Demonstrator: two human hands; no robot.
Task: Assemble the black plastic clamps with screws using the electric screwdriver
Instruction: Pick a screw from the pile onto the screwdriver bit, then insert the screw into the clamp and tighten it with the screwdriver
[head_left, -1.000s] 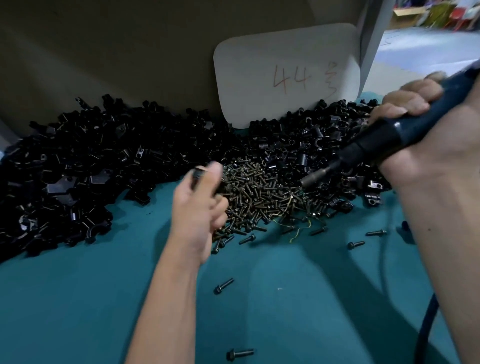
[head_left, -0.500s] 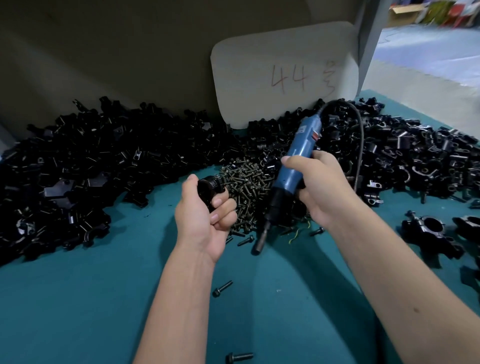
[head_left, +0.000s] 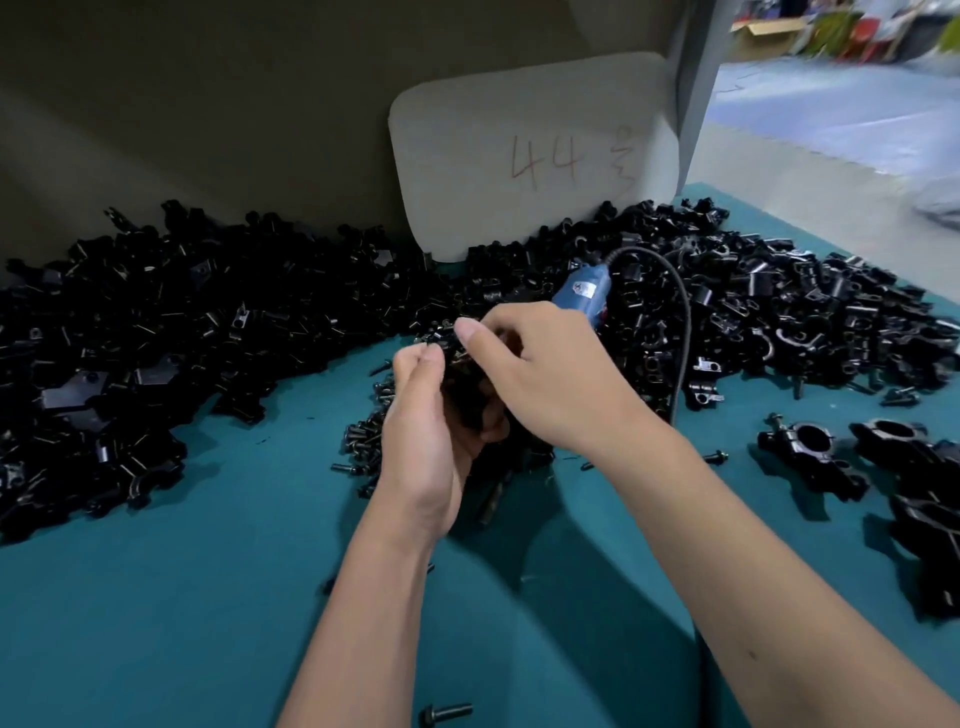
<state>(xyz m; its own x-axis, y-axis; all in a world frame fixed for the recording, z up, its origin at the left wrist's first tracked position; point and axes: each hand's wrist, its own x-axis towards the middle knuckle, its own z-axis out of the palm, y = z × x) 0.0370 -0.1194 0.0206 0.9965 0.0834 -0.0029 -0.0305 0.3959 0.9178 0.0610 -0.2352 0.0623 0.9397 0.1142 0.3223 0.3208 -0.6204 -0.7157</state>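
Two hands meeting: left hand (head_left: 434, 415) gripping black clamp (head_left: 467, 395), right hand (head_left: 550, 374) around electric screwdriver (head_left: 584, 291), pinching just above.

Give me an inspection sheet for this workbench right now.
Surface: teal bench mat.
Job's things: black clamp parts heaped along the back; screw pile; assembled clamps at right; blue electric screwdriver.
Clutter: stray screw at near edge.
Hands: left hand grips a clamp piece; right hand holds the screwdriver, thumb and forefinger pinching at the clamp.
Cables: black cord arcs from the screwdriver.
Surroundings: board marked 44.
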